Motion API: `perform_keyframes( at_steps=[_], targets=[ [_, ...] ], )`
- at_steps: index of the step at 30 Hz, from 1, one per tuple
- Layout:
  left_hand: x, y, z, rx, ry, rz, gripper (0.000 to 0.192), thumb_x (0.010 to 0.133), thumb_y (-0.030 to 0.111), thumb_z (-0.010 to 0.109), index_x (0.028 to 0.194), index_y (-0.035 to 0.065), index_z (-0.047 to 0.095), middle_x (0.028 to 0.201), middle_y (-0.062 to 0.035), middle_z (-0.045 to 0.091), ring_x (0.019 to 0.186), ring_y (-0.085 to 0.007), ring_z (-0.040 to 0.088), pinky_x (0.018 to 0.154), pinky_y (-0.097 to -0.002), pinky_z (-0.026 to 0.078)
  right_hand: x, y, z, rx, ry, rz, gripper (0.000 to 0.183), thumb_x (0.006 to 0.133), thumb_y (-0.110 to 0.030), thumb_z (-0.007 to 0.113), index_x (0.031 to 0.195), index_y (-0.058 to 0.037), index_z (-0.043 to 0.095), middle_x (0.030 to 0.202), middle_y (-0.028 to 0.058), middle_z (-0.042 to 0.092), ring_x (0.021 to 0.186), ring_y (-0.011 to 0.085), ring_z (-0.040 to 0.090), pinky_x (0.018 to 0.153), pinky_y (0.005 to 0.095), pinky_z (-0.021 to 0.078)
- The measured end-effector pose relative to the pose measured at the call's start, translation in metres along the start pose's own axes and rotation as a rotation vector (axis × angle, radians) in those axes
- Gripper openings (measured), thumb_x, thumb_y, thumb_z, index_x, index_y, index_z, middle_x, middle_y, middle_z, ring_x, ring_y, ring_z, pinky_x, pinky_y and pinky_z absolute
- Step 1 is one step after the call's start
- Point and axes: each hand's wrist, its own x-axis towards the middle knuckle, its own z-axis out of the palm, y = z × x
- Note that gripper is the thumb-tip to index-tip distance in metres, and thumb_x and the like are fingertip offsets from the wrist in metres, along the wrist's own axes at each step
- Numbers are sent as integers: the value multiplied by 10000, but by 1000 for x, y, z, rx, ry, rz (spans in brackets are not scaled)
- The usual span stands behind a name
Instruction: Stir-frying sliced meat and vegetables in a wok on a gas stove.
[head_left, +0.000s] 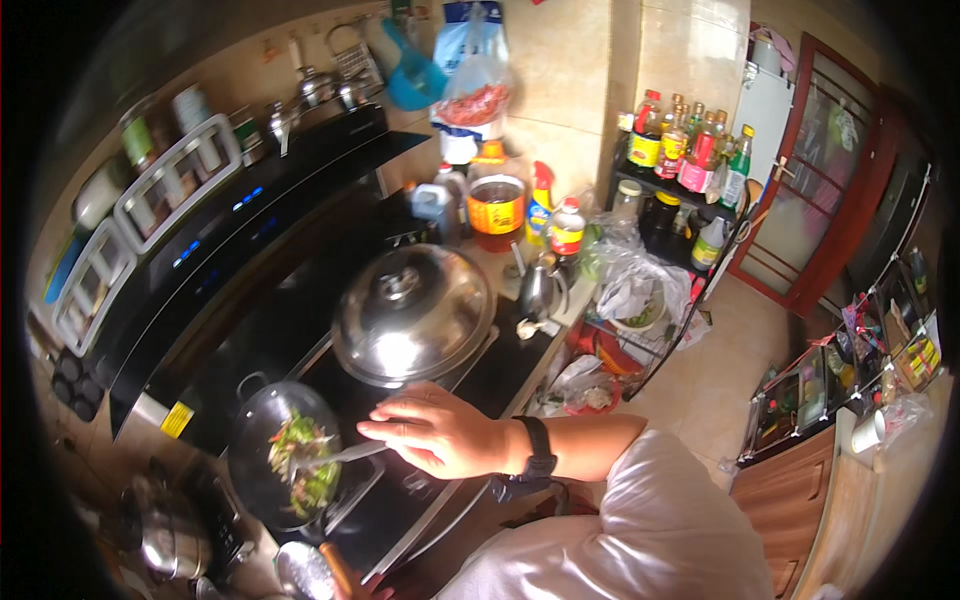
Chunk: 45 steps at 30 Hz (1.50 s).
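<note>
My right hand (439, 435), with a dark watch on its wrist, is closed around a metal spatula (352, 452). The spatula's blade sits among sliced green vegetables (319, 480) mixed with paler and reddish pieces. They lie in a dark wok (251, 465) on the near-left burner of a black gas stove (409, 517). At the bottom edge, only a few fingers of my left hand (379, 591) show, at the wok's wooden handle (341, 571); most of that hand is cut off. A domed steel lid (397, 349) covers the pan on the other burner.
A steel pitcher (538, 289), an oil jug (496, 206) and a spray bottle (538, 202) stand beyond the stove. Sauce bottles (675, 142) crowd a black rack. The range hood (225, 217) slopes over the stove's back. A steel pot (169, 532) stands at left.
</note>
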Motion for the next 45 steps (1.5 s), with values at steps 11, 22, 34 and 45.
perform_keyframes(
  at_steps=[11,22,34,45],
  targets=[
    [29,23,217,452,417,665,642,871,364,613,1388,110,331,1328,-106,487,1143,-241,532,836,-375,490,90,7,-220,-344,513,-390,230,808,-78,532,899,122,599,862,190,618,724,311,581,690,413,447],
    [57,35,317,869,525,912,619,876,308,619,1378,81,336,1326,-114,488,1155,-242,519,864,-368,475,30,114,-316,-506,696,-960,308,842,-94,514,1137,-27,571,838,127,576,693,204,547,511,297,370],
    [51,36,336,1289,691,934,596,882,246,626,1367,50,341,1324,-123,489,1167,-243,506,894,-360,460,-49,413,-560,-849,766,1054,681,734,-315,728,1260,17,449,1098,267,592,1054,395,563,898,407,454],
    [70,39,376,917,388,1073,511,898,260,599,1285,5,381,1152,-186,564,1018,-225,586,861,-321,471,-65,454,-549,-1143,387,877,352,760,-278,675,937,19,609,833,264,630,816,415,613,733,474,493]
  ],
)
